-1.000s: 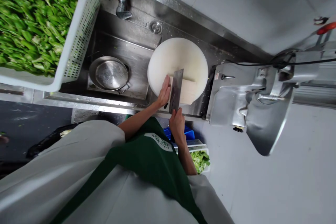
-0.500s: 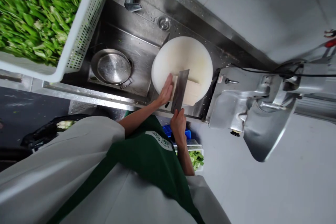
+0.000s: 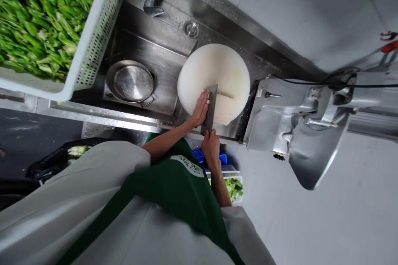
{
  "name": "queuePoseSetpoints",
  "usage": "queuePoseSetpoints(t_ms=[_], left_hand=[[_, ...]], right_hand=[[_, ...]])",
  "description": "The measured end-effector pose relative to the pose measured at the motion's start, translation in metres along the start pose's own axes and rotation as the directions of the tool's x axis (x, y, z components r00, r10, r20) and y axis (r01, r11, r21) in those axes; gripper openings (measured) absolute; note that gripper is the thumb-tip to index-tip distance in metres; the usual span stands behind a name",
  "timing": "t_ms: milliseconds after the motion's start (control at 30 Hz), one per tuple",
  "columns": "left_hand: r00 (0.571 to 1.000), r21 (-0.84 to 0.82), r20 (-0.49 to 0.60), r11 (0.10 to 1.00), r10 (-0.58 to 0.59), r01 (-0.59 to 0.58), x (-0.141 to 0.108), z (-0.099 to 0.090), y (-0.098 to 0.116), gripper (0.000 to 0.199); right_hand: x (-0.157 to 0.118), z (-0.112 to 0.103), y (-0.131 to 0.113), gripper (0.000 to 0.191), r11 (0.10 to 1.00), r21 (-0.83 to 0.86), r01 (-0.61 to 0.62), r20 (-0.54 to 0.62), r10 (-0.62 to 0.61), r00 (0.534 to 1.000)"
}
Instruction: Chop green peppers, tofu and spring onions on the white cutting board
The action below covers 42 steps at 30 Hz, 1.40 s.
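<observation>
Your right hand (image 3: 212, 145) is closed around the handle end of the wide grey metal cleaver (image 3: 210, 111), and its rectangular blade points away from you across the thick round white cutting board (image 3: 214, 64). Your left hand (image 3: 200, 109) lies flat just left of the blade, fingers straight and close together, not wrapped around anything; whether the fingertips touch the steel, you can't tell from here. Right of the blade, the pale off-white smooth block (image 3: 224, 109) sits on the near part of the board, close by the cleaver. Over to the left, the round shiny metal pan (image 3: 132, 83) rests in the stainless steel sink (image 3: 164, 56), and beyond it there's the white perforated plastic basket (image 3: 93, 45), loaded with glossy green peppers (image 3: 46, 20). Off right stands the silver metal slicing machine (image 3: 280, 116).
</observation>
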<state>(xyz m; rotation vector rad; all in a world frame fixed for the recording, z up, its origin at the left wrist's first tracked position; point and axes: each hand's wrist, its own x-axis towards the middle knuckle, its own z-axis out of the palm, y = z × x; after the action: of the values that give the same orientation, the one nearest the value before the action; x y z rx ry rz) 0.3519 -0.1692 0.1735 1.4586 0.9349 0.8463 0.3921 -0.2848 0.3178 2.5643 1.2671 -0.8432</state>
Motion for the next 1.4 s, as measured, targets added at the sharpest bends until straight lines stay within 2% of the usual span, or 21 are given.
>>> queuePoseSetpoints(t_ms=[133,233,467,600,733,900,1033,1167,1400], left_hand=[[0.998,0.000,-0.012,0.998,-0.061,0.061,0.000,0.001,0.003,0.078],[0.995,-0.005,-0.026,0.995,-0.099,0.099,-0.001,0.001,0.005,0.078],[0.996,0.002,-0.022,0.996,-0.084,0.084,-0.002,0.000,0.007,0.084],[0.993,0.059,-0.005,0.991,-0.119,0.119,0.000,-0.001,0.009,0.087],[1.000,0.090,0.027,0.996,0.001,-0.004,0.001,-0.001,0.002,0.082],[0.992,0.092,-0.016,0.988,0.128,-0.126,0.002,0.003,-0.014,0.073],[0.988,0.101,-0.051,0.985,0.148,-0.143,0.001,0.005,-0.019,0.068],[0.984,0.096,-0.083,0.984,0.156,-0.148,0.001,0.007,-0.020,0.063],[0.985,0.136,-0.041,0.977,0.169,-0.162,0.001,0.005,-0.019,0.064]], right_hand=[[-0.012,-0.012,0.005,0.027,0.998,0.035,-0.042,-0.061,0.044,0.997],[-0.010,-0.015,0.005,0.026,0.998,0.054,-0.038,-0.057,0.041,0.998],[-0.002,-0.015,0.002,0.023,0.999,0.047,-0.017,-0.030,0.018,0.999],[0.000,-0.012,-0.002,0.021,1.000,0.011,-0.019,-0.011,0.019,1.000],[0.013,-0.001,-0.007,0.021,1.000,0.001,-0.016,0.044,0.016,0.999],[0.026,0.007,-0.008,0.021,1.000,0.010,-0.002,0.104,0.001,0.995],[0.012,-0.008,0.002,0.024,1.000,0.003,0.023,0.046,-0.023,0.999],[-0.002,-0.021,0.009,0.024,1.000,0.008,-0.020,-0.026,0.021,0.999],[0.002,-0.020,0.006,0.023,0.999,0.030,-0.012,-0.002,0.012,1.000]])
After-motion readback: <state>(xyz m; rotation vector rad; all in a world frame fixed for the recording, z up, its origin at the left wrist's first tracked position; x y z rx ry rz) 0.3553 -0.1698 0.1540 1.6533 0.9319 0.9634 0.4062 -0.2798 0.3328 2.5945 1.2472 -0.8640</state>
